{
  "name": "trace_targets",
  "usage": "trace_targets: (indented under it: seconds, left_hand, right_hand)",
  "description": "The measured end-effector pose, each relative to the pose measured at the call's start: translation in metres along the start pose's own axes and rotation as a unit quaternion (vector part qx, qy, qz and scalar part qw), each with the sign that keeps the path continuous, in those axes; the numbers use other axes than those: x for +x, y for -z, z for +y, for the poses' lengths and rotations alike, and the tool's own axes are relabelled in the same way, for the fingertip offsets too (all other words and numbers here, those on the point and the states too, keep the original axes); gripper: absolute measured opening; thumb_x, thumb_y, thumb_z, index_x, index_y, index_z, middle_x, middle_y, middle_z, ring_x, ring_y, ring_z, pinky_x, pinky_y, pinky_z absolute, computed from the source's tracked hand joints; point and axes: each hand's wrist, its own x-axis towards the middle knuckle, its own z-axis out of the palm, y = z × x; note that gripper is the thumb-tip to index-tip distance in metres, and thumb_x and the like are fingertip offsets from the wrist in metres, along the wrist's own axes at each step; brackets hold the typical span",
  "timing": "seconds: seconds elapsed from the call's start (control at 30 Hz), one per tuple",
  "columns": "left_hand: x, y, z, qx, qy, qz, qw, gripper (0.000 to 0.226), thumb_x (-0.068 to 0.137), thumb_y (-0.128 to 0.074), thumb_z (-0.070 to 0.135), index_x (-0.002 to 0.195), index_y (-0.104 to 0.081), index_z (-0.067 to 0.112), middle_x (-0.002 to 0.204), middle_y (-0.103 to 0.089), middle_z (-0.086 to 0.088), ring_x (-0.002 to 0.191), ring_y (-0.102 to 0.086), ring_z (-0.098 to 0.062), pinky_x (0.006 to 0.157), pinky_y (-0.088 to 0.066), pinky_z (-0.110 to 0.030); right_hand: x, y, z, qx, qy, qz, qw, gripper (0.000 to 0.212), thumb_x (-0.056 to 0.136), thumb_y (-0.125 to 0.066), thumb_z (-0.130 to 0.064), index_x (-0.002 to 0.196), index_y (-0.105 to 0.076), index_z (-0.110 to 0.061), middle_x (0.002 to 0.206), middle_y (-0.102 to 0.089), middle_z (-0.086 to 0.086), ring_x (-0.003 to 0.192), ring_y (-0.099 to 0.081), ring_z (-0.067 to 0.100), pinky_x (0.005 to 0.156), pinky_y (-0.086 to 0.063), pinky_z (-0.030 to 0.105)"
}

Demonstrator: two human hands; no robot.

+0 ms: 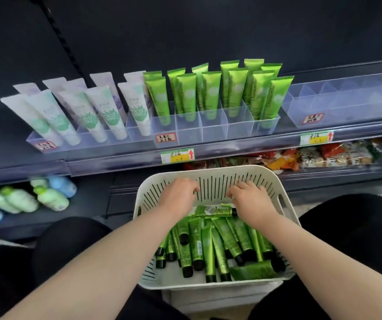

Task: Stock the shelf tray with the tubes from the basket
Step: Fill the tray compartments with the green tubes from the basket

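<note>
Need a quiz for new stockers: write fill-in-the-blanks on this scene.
1. The left hand and right hand reach into the white ____.
2. The loose green tubes there have ____ caps.
3. On the shelf, the white tubes stand ____ of the standing green tubes.
Missing: basket; black; left.

Shelf tray (215, 132) front cells lie open from above; upright green tubes (210, 91) crowd behind them.
</note>
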Motion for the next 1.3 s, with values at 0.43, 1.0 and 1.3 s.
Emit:
trace_targets:
  seconds: [0.43, 1.0, 1.3]
  left_hand:
    - [-0.033, -0.066, -0.043, -0.042, 0.056, -0.058, 0.996, 0.024, 0.093, -0.058, 0.016, 0.117, -0.065, 0.018, 0.123, -0.061, -0.002, 0.116, -0.055, -0.017, 0.102, -0.044, -0.035]
    - [-0.041, -0.083, -0.057, -0.074, 0.102, -0.032, 0.991, 0.031, 0.094, -0.058, 0.015, 0.125, -0.059, 0.016, 0.129, -0.059, -0.001, 0.118, -0.053, -0.016, 0.098, -0.042, -0.028]
    - [-0.019, -0.077, -0.050, -0.050, 0.139, -0.097, 0.984, 0.025, 0.093, -0.057, 0.014, 0.117, -0.061, 0.011, 0.117, -0.062, -0.005, 0.100, -0.060, -0.021, 0.083, -0.049, -0.033]
  right_hand:
    - [0.009, -0.073, -0.030, 0.001, 0.029, -0.159, 0.987, 0.032, 0.091, -0.051, -0.015, 0.121, -0.053, -0.023, 0.123, -0.055, 0.001, 0.119, -0.044, 0.023, 0.095, -0.039, 0.041]
    - [0.017, -0.079, -0.057, 0.175, -0.118, -0.261, 0.942, 0.065, 0.079, -0.065, -0.002, 0.139, -0.044, -0.016, 0.136, -0.049, 0.011, 0.110, -0.058, 0.026, 0.088, -0.053, 0.034]
    - [0.008, -0.022, -0.026, 0.253, -0.076, -0.143, 0.954, 0.029, 0.093, -0.056, -0.016, 0.120, -0.065, -0.022, 0.116, -0.067, -0.001, 0.059, -0.048, -0.007, 0.058, -0.040, 0.007]
